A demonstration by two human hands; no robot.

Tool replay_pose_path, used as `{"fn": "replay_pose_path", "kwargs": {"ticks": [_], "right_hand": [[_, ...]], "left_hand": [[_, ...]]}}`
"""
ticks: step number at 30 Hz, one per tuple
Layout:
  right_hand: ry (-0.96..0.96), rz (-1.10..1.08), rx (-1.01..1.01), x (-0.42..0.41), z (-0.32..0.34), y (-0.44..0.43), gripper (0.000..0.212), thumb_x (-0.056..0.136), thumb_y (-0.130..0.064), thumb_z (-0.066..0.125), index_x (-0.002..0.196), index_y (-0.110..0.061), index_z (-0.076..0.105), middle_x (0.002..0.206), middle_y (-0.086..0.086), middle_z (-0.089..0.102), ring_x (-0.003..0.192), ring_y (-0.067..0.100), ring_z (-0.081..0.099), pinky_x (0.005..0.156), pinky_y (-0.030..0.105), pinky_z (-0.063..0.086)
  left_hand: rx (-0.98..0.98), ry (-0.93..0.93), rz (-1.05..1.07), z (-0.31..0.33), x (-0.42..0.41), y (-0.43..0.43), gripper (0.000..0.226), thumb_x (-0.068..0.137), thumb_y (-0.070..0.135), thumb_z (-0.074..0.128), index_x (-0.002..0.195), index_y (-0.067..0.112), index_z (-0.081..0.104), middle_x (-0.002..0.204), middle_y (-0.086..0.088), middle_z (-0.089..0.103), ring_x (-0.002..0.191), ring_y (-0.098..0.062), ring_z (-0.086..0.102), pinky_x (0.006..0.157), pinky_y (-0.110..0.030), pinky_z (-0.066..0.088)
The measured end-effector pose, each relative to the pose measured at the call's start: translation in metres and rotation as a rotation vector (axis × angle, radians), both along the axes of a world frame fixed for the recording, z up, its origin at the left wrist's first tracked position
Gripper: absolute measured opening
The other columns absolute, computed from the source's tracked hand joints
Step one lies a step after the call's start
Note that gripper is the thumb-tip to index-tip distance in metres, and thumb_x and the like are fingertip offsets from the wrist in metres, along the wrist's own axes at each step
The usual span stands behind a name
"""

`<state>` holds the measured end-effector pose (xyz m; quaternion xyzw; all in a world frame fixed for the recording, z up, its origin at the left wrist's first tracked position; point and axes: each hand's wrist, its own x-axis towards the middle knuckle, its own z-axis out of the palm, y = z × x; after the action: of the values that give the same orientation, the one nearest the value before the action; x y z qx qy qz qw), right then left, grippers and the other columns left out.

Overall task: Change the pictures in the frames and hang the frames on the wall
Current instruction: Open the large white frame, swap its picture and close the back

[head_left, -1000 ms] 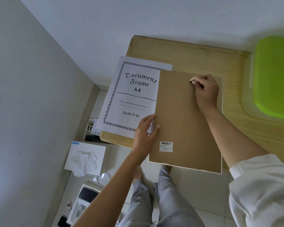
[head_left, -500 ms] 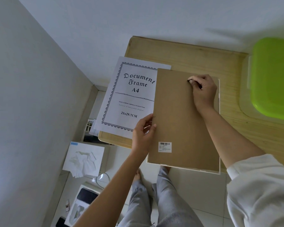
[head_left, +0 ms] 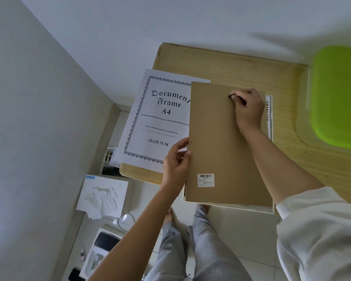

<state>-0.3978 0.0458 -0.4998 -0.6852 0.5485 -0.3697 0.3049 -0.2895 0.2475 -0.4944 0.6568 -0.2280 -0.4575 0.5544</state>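
Pretty dim, flat, bluish indoor light. A soft shadow sits on the wall [head_left: 292,37] above the right hand [head_left: 247,110], and the backing board [head_left: 221,155] under it looks evenly matte. The green box [head_left: 338,94] right of it glows oversaturated. Fisheye bending at the edges, and the sleeve [head_left: 322,230] below is a bit soft.

Your printed sheet [head_left: 160,122] reads "Document Frame A4", "Award, certificate, diploma or document frame", "Vertical or horizontal display" and "21x29.7CM". The sticker [head_left: 205,180] on the brown backing board [head_left: 217,138] carries a barcode, its print too small to read. The white strip [head_left: 267,118] beside it shows "SMART CAR".
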Motion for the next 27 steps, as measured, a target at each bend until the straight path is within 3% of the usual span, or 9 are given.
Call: {"fn": "replay_pose_path", "kwargs": {"ticks": [3,7,11,14,19,22,25,27], "right_hand": [[-0.017,-0.011,0.016,0.002,0.0,0.001,0.016,0.083,-0.001,0.058,0.09,-0.004,0.072,0.09,0.008,0.061,0.077,-0.005,0.047,0.07,0.001,0.036],[-0.009,0.0,0.011,0.007,0.003,0.002,0.016,0.084,-0.002,0.058,0.091,-0.004,0.072,0.088,0.0,0.056,0.077,-0.008,0.047,0.071,0.001,0.035],[0.028,0.021,-0.01,0.012,0.016,0.003,0.016,0.085,-0.004,0.059,0.095,-0.005,0.072,0.091,0.007,0.061,0.081,0.006,0.049,0.071,-0.001,0.034],[0.08,0.059,0.017,0.011,0.029,0.007,0.019,0.086,-0.007,0.058,0.1,-0.008,0.071,0.098,0.01,0.063,0.087,0.01,0.05,0.072,-0.001,0.033],[0.14,0.011,0.045,-0.009,0.05,0.039,0.033,0.086,-0.009,0.06,0.118,-0.006,0.061,0.108,0.01,0.056,0.097,0.016,0.052,0.08,0.006,0.033],[0.141,-0.076,0.03,-0.026,0.058,0.069,0.036,0.084,-0.013,0.064,0.119,-0.005,0.06,0.112,0.017,0.058,0.106,0.025,0.054,0.085,0.016,0.034],[0.023,-0.118,0.06,-0.04,0.073,0.105,0.031,0.086,-0.012,0.062,0.117,-0.007,0.062,0.102,0.01,0.061,0.093,0.017,0.059,0.077,0.016,0.041],[-0.112,-0.122,0.142,-0.051,0.084,0.127,0.033,0.088,-0.009,0.059,0.12,-0.017,0.059,0.094,-0.004,0.062,0.08,-0.002,0.059,0.072,0.01,0.046]], "left_hand": [[0.014,0.02,-0.037,0.003,0.001,-0.002,0.036,0.095,0.0,0.044,0.121,0.024,0.05,0.098,0.004,0.062,0.076,0.0,0.061,0.068,-0.018,0.052],[0.009,0.057,-0.094,0.007,-0.002,-0.002,0.043,0.096,0.006,0.045,0.129,0.033,0.037,0.091,0.0,0.064,0.076,-0.012,0.062,0.071,-0.033,0.055],[-0.025,0.018,-0.086,0.016,0.003,-0.002,0.044,0.097,0.008,0.044,0.128,0.037,0.035,0.088,-0.008,0.063,0.079,-0.027,0.056,0.074,-0.047,0.051],[-0.038,-0.032,-0.063,0.022,0.018,0.001,0.042,0.094,0.014,0.045,0.126,0.041,0.04,0.085,-0.014,0.054,0.076,-0.027,0.047,0.07,-0.043,0.045],[-0.091,0.031,-0.027,0.04,0.047,0.018,0.042,0.098,0.004,0.038,0.13,0.031,0.039,0.104,0.0,0.066,0.083,-0.013,0.064,0.076,-0.03,0.056],[-0.109,0.056,-0.016,0.048,0.06,0.028,0.041,0.098,0.009,0.041,0.136,0.025,0.041,0.105,0.0,0.068,0.089,-0.02,0.064,0.082,-0.039,0.055],[-0.106,0.105,-0.045,0.057,0.059,0.033,0.041,0.097,0.011,0.042,0.136,0.025,0.042,0.097,0.008,0.071,0.088,-0.021,0.064,0.08,-0.04,0.055],[-0.111,0.141,-0.071,0.063,0.051,0.034,0.042,0.097,0.011,0.043,0.136,0.025,0.043,0.105,0.002,0.069,0.093,-0.025,0.063,0.083,-0.044,0.053]]}}
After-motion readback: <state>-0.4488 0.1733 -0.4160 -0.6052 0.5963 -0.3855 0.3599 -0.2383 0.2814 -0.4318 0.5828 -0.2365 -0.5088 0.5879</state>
